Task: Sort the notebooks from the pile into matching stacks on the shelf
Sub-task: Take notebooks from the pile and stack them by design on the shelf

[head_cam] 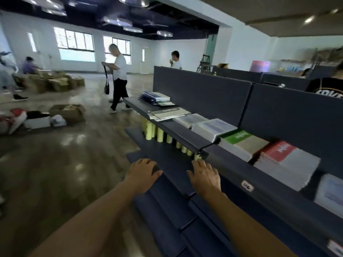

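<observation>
Two bare forearms reach forward from the bottom edge, both hands empty. On the left, the left hand [142,174] hangs palm down with its fingers loosely curled over the outer edge of the lower shelf [172,169], holding nothing. Its partner, the right hand [205,178], lies palm down with fingers straight and slightly spread, just below the front lip of the upper shelf [187,135]; whether it touches the metal I cannot tell. Along that upper shelf the notebooks sit in separate stacks against the dark back panel [204,95]: a red-and-grey stack [286,160] nearest, a green-and-tan stack [241,142] beside it, then a pale blue-grey stack [213,127] and another like it [189,120]. Further along lies a loose spread of pale notebooks [168,113], and at the far end a dark blue pile [156,98]. Yellow rolls [159,136] stand in a row on the lower shelf beneath. Across the floor sit cardboard boxes [68,112], and a person in a white shirt [118,76] stands beyond.
</observation>
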Available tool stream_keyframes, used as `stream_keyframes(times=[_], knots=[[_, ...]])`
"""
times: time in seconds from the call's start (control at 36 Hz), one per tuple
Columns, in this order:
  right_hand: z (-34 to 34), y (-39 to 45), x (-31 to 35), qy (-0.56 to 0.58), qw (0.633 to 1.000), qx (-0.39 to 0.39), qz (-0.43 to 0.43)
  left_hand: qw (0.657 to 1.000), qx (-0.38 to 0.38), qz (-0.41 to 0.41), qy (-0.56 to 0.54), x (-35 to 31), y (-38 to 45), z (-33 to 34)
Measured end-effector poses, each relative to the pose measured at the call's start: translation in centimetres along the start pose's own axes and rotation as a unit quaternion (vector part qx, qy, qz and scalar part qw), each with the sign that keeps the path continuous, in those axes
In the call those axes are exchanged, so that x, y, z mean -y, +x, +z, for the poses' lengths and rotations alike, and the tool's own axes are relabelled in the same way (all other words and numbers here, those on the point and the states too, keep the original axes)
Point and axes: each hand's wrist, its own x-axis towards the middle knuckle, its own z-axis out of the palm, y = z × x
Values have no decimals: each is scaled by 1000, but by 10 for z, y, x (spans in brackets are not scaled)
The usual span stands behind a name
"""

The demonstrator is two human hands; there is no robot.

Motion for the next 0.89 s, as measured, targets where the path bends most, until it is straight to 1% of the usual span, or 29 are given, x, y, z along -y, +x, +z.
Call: stream_keyframes(times=[0.14,0.36,0.5,0.56,0.64,0.78,0.89], knots=[[12,56,34,-9,999,-5,-30,999,12,-31,29,46,35,1],[15,168,60,-5,997,-48,-59,997,-33,-64,33,101,124,-21],[9,242,72,-17,996,-45,-70,996,-35,-82,20,128,182,-36],[8,271,78,-18,997,-45,-66,995,-44,-85,20,139,202,-43],[8,307,88,-9,998,-43,-54,996,-37,-83,17,156,227,-50],[12,367,113,-38,997,-36,-58,996,-34,-83,14,190,267,-55],[22,413,136,-35,997,-52,-49,996,-28,-78,25,225,303,-50]])
